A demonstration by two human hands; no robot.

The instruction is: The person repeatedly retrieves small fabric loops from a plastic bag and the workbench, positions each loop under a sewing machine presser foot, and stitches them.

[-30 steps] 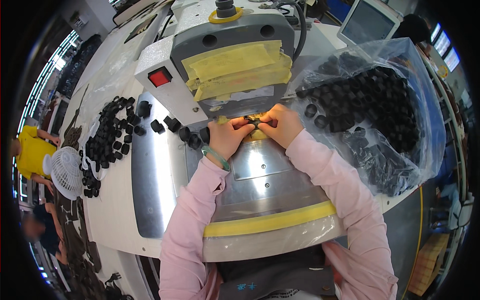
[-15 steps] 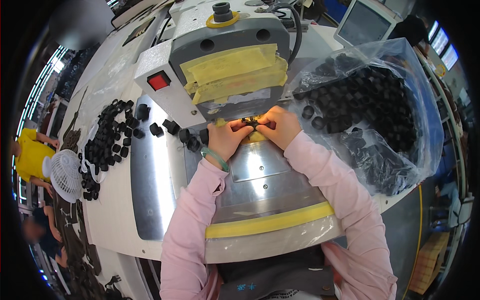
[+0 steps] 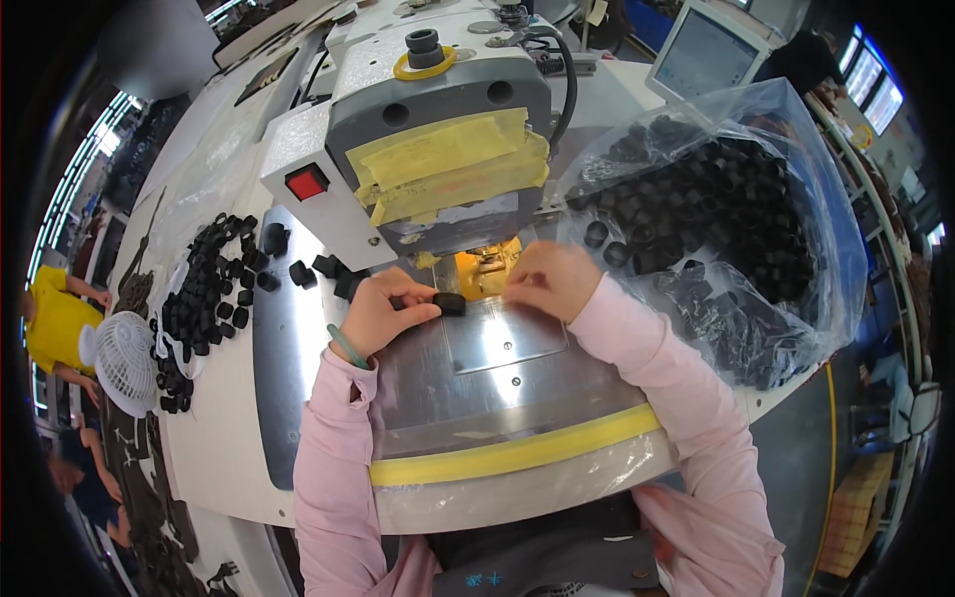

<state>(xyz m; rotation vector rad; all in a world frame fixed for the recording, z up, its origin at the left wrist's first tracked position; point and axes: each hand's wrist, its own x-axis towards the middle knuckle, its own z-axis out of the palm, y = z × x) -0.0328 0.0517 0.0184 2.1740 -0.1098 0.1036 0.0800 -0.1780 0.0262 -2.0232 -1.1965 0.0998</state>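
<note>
Seen from the head camera, a person's left hand has its grip closed on one end of a small black loop, long axis roughly left to right, free end pointing right, above a metal plate near the machine's lit area. The right hand bunches its fingers close by; whether they hold anything cannot be told.

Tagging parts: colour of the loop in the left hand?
Black. The loop in the left hand shows best in the head view.
</note>
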